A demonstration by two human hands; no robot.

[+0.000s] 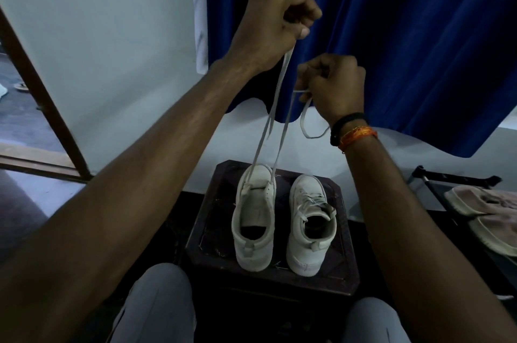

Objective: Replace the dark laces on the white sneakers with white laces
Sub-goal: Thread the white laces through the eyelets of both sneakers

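Two white sneakers side by side on a dark stool (347,272): left sneaker (253,219) near the left edge, right sneaker (310,228) already laced. One white lace (279,85) rises in two strands from the left sneaker's front eyelets. Left hand (268,32) pinches one strand, right hand (333,85) the other. Blue curtain (405,34), white wall (98,34) behind.
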